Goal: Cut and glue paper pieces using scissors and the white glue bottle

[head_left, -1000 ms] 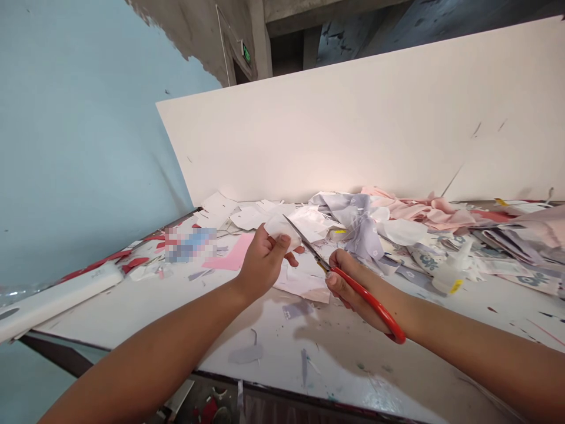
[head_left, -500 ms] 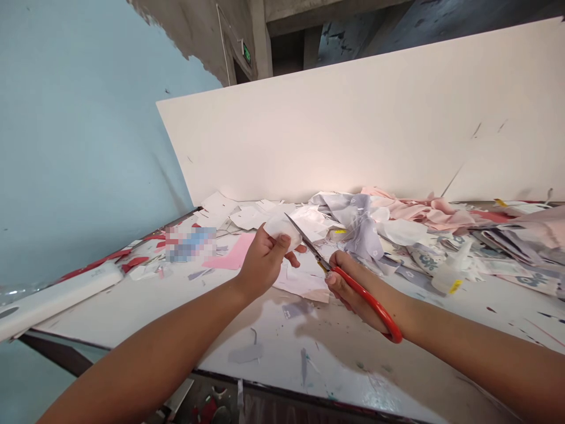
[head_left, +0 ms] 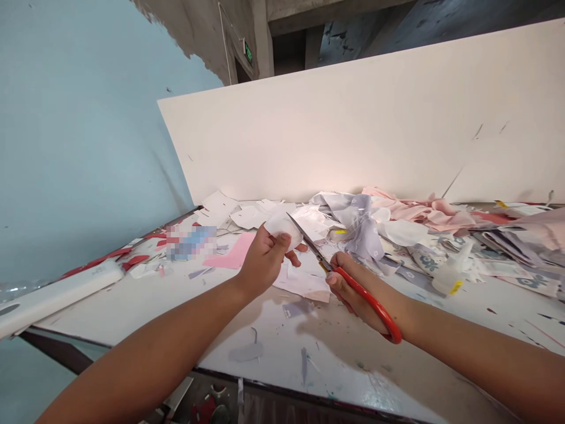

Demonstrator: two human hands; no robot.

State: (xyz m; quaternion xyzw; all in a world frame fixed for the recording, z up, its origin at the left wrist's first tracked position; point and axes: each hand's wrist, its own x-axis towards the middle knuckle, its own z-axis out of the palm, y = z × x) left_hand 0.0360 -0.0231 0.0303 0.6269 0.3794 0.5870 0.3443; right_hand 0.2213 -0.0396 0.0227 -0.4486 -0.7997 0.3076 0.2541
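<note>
Pinched between the thumb and fingers of my left hand [head_left: 269, 253] is a small white piece [head_left: 282, 227], rounded at its edge; whether it is paper or cloth I cannot tell. My right hand [head_left: 353, 285] grips red-handled scissors [head_left: 366, 300], their blades pointing up and to the left. The blades lie close against the right edge of the white piece, and they look nearly closed. Below the hands, a pale sheet [head_left: 304, 284] lies on the white table [head_left: 273, 330].
Behind my hands lie white paper scraps [head_left: 251, 215], grey-lilac cloth [head_left: 364, 229] and pink cloth [head_left: 424, 209]. A clear squeeze bottle [head_left: 452, 271] lies to the right. At left are pink paper [head_left: 233, 252] and a long white device [head_left: 62, 297]. A white board [head_left: 335, 135] stands behind.
Almost nothing differs. The white piece is turned very slightly in my left hand, and the view has shifted a little.
</note>
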